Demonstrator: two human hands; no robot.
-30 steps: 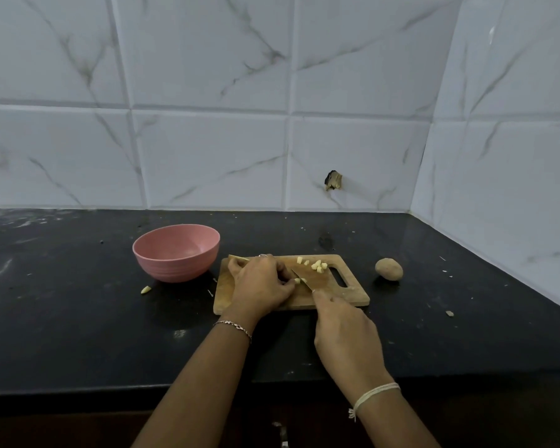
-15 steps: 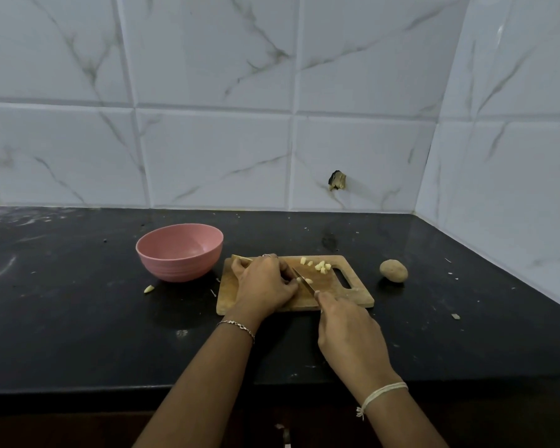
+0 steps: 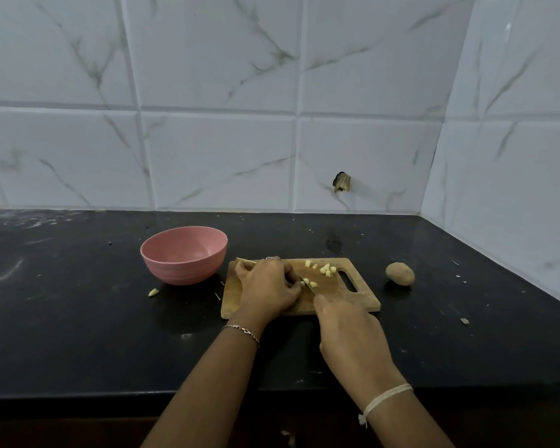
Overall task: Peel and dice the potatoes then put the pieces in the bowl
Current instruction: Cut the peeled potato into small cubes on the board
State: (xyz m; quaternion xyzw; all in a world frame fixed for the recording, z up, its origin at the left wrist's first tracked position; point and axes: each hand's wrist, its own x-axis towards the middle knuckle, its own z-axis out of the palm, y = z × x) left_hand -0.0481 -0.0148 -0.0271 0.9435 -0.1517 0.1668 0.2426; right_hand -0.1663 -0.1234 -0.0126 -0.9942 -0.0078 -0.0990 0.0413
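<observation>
Hardly anything has shifted in the last second: both hands stay at the wooden cutting board [image 3: 343, 300], and the only change I can make out is near the blade, where two pale cubes [image 3: 309, 282] now lie instead of one. The left hand [image 3: 267, 291] is knuckles-up on the left half of the board, its fingers curled down over a peeled potato piece [image 3: 244, 260], pinning it to the wood (only a thin pale end pokes out past the hand on the far left side). The right hand [image 3: 349, 334] is closed round the handle of a knife [image 3: 307, 285]. The handle itself is hidden in the fist, and the blade runs out from the fingers up to the left hand's fingertips. A small heap of diced potato [image 3: 328, 270] sits on the board by its handle slot. The pink bowl [image 3: 181, 273] stands just left of the board on the black counter [image 3: 78, 318], with no pieces visible inside. One unpeeled potato [image 3: 400, 274] lies on the counter to the right of the board, apart from it. A stray potato bit [image 3: 153, 291] lies on the counter in front of the bowl.
</observation>
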